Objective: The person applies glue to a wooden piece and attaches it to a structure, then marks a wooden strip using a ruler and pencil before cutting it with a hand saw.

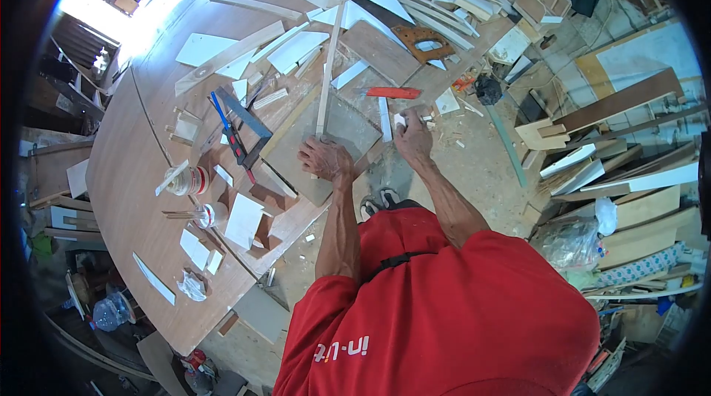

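My left hand [326,160] presses down on a grey square board [354,123] at the table's near edge. Its curled fingers are closed at the near end of a long thin wooden strip [329,74], which runs away from me across the board. Just past the board's right edge, my right hand [415,138] is closed around a small white piece [401,120], only partly visible between thumb and fingers. Nearby lies a red-handled tool [391,92], beside a narrow white strip [385,119].
A handsaw [424,44] lies among wood offcuts at the back. Left of the board are a blue square [244,113], a red and black tool [235,145], a jar [194,180] and a cup with sticks [212,214]. Planks [629,155] are stacked on the right.
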Motion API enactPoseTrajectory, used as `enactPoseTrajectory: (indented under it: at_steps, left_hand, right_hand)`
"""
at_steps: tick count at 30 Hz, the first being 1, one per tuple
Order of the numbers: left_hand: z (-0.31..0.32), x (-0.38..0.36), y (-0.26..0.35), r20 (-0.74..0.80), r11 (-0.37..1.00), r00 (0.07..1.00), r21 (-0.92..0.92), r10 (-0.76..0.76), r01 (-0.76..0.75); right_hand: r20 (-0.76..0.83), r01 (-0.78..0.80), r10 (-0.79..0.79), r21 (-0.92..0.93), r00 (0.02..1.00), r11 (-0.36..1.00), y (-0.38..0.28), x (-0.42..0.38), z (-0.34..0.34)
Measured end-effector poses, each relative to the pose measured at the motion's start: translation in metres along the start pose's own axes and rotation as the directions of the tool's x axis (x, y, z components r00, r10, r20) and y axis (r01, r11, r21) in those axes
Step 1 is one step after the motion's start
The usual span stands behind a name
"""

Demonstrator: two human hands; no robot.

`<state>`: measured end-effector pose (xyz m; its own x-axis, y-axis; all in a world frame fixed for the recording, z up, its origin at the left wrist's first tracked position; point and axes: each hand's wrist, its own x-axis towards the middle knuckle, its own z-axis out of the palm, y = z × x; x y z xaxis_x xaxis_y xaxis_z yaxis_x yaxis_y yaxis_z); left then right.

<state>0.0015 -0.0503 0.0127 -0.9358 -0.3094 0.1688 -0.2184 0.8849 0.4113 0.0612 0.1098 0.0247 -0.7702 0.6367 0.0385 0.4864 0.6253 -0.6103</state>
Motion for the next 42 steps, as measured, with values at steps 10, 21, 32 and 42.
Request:
enactPoseTrajectory:
  at_steps: [10,21,32,42]
  left_hand:
    - [-0.002,0.001,0.002,0.055,1.0,0.998,0.017,-0.026,0.025]
    - [-0.003,-0.001,0.002,0.034,0.998,0.999,0.057,-0.011,0.009]
    - [0.005,0.0,-0.002,-0.033,0.998,0.999,0.057,0.018,-0.016]
    - [0.012,-0.002,-0.008,-0.025,1.0,1.0,-0.018,0.01,-0.01]
  right_hand:
    - [0.062,0.071,-0.087,0.22,0.994,0.973,-0.017,0.019,0.022]
    - [-0.311,-0.125,0.183,0.196,0.933,0.973,0.05,0.023,-0.029]
    - [-0.009,0.162,-0.163,0.213,0.987,0.964,-0.042,0.091,0.003]
    - [0.268,0.16,-0.184,0.11,0.946,0.981,-0.09,0.136,0.038]
